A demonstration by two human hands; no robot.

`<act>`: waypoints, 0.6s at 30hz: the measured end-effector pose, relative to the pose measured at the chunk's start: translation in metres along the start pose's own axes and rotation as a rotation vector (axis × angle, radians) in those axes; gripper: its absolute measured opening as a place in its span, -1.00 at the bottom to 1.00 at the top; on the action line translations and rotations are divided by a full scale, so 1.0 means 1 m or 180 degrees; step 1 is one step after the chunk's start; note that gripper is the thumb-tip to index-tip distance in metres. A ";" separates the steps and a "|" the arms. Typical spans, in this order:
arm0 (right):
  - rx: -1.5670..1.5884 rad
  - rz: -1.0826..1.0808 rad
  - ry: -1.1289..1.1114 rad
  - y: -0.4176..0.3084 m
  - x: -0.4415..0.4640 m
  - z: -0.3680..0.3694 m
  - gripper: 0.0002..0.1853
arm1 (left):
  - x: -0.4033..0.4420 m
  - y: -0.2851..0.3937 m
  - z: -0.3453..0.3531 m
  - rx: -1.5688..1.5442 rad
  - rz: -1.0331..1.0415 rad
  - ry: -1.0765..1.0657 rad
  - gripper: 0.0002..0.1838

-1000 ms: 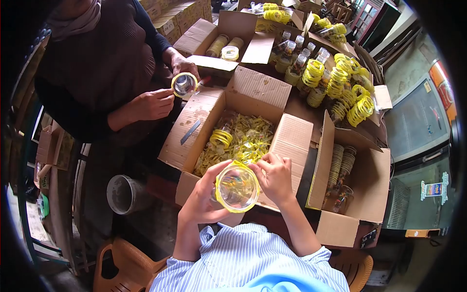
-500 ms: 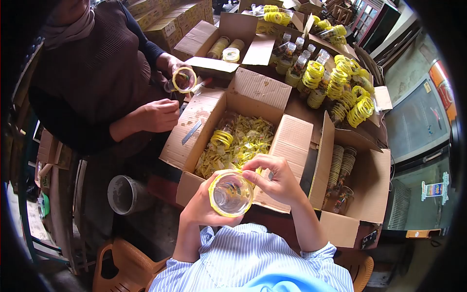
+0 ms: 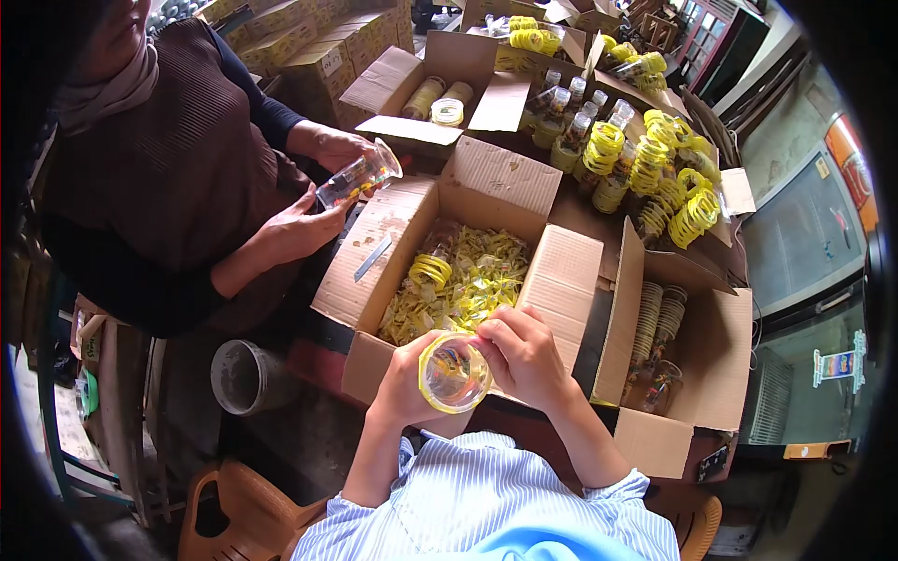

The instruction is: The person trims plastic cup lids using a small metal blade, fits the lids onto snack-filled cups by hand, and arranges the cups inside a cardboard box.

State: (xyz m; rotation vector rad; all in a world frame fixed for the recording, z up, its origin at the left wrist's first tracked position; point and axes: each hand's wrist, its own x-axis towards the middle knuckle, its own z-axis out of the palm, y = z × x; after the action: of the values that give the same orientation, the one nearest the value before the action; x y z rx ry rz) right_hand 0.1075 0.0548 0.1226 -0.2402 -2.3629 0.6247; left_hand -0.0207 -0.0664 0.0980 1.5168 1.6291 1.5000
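Observation:
My left hand [image 3: 400, 385] is wrapped round a clear plastic cup [image 3: 456, 376], its mouth tilted up towards me. Yellow edging runs round the cup's rim, and the inside looks empty apart from reflections. At the rim's right side my right hand [image 3: 529, 352] is closed, thumb and index finger pinching the yellow edging. Just beyond my hands stands an open cardboard box [image 3: 371, 271] full of crumpled yellow scraps [image 3: 477, 271]. A clear cup with yellow rings [image 3: 430, 271] lies among the scraps.
Across on the left a person [image 3: 299, 224] holds another clear cup [image 3: 360, 178]. A blade [image 3: 373, 258] lies on the box flap. To the right, another box [image 3: 706, 360] holds stacked cups. Yellow rings [image 3: 692, 210] crown bottles at the back. A bucket [image 3: 238, 376] stands lower left.
My right hand has stayed at the rim, its fingers curling in closer. The cup has shifted slightly right. The other person has turned their cup sideways and now holds it with both hands.

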 end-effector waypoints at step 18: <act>0.1331 0.0619 -0.0354 0.003 0.000 -0.011 -0.87 | 0.001 -0.005 -0.005 0.0217 0.0129 -0.0441 -0.50</act>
State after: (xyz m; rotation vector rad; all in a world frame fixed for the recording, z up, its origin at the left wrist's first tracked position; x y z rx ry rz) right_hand 0.1140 0.0618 0.1281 -0.2528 -2.2625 1.2325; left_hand -0.0278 -0.0666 0.0955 1.6608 1.5924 1.3401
